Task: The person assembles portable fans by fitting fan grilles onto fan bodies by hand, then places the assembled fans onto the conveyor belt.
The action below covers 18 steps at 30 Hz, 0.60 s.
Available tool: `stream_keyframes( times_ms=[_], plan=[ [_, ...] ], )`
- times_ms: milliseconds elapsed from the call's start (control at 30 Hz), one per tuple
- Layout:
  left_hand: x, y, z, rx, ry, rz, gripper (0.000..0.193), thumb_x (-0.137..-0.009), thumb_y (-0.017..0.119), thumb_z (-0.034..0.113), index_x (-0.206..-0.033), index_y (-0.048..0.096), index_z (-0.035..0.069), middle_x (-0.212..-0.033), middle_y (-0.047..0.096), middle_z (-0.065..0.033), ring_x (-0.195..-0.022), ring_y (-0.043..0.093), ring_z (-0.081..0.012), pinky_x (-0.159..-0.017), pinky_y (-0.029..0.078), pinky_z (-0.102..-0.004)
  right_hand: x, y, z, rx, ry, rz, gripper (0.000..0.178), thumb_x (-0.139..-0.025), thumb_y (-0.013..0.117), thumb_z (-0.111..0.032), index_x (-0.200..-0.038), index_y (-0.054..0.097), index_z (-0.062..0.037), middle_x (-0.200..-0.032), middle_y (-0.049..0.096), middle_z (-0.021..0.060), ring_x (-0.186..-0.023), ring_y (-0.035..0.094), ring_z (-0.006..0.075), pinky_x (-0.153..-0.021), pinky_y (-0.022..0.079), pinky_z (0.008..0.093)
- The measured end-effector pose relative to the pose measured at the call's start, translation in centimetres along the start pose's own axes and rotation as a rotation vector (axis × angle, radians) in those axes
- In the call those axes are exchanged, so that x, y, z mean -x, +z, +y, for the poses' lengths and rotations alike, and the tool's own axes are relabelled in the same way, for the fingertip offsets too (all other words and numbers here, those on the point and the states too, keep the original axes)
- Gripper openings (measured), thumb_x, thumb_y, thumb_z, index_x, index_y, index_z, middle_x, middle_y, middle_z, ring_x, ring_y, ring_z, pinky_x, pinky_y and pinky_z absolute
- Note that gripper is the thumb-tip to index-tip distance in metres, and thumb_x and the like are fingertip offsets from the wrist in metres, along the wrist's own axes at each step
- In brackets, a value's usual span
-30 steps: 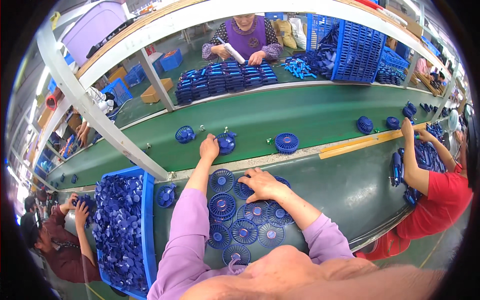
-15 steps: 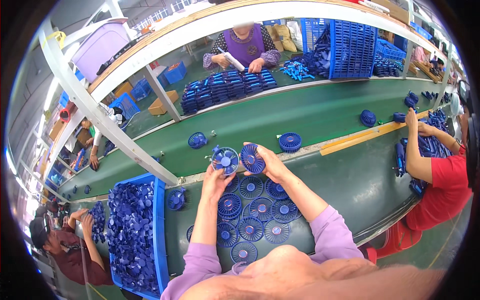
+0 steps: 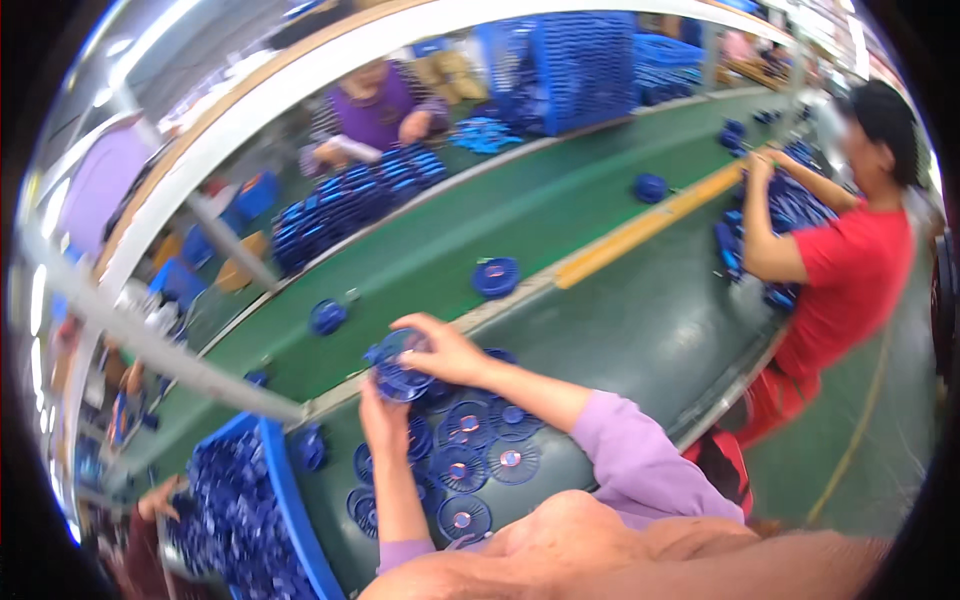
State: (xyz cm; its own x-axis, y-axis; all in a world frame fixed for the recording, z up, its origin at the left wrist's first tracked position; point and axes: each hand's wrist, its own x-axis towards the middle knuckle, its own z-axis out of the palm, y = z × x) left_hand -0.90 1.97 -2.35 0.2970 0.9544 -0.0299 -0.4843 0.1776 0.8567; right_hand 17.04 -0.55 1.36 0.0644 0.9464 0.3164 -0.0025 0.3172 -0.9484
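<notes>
A round blue fan head (image 3: 402, 372) is up in front of me, above the near edge of the belt. Below it my left hand (image 3: 383, 412) is closed round its lower side. My right hand (image 3: 447, 352) reaches over it from the right, thumb and fingers gripping the round grille on its face. Motion blur hides the finest finger detail. Several round blue fan grilles (image 3: 511, 459) with small centre discs lie beneath on the dark green worktop (image 3: 620, 330), some overlapping.
A blue crate (image 3: 290, 515) full of small blue fan blades stands at my left, with a blue fan head (image 3: 311, 447) beside it. More fan heads (image 3: 495, 277) sit on the green belt (image 3: 420, 255). A white post (image 3: 180, 345) rises near left. A red-shirted person (image 3: 850, 260) works at right.
The fan head and the grille, held apart before, are now together in my two hands. The view has turned, so the scene appears shifted left and tilted.
</notes>
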Motion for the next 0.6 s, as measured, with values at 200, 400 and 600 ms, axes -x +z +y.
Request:
stream_keyframes(
  times_ms=[200, 400, 600],
  plan=[
    [0.9, 0.9, 0.6, 0.207, -0.074, 0.028, 0.060, -0.099, 0.031, 0.055, -0.140, 0.040, 0.012, -0.139, 0.047, -0.0075, -0.128, 0.046, -0.0239, -0.106, 0.040, -0.0421, 0.7, 2.4, 0.3, 0.466, -0.448, 0.038, 0.047, -0.082, 0.060, -0.016, -0.128, 0.051, -0.0104, -0.125, 0.049, 0.0161, -0.116, 0.048, 0.0349, -0.098, 0.042, 0.0429],
    [1.7, 2.0, 2.0, 0.428, -0.157, -0.059, 0.051, -0.099, 0.041, 0.045, -0.138, 0.044, 0.012, -0.137, 0.049, -0.0079, -0.124, 0.049, -0.0259, -0.105, 0.041, -0.0439, 1.9, 3.5, 0.6, 0.617, -0.573, -0.079, 0.072, -0.079, 0.068, -0.028, -0.140, 0.037, -0.0078, -0.141, 0.034, 0.0223, -0.121, 0.042, 0.0423, -0.103, 0.036, 0.0506],
    [3.1, 2.9, 3.1, 0.337, -0.120, 0.081, 0.055, -0.100, 0.035, 0.046, -0.140, 0.040, 0.008, -0.137, 0.049, -0.0117, -0.125, 0.049, -0.0275, -0.104, 0.041, -0.0421, 2.4, 4.0, 0.6, 0.518, -0.427, -0.200, 0.104, -0.067, 0.079, -0.038, -0.148, 0.021, -0.0063, -0.150, 0.020, 0.0262, -0.136, 0.025, 0.0438, -0.110, 0.025, 0.0517]
  ],
)
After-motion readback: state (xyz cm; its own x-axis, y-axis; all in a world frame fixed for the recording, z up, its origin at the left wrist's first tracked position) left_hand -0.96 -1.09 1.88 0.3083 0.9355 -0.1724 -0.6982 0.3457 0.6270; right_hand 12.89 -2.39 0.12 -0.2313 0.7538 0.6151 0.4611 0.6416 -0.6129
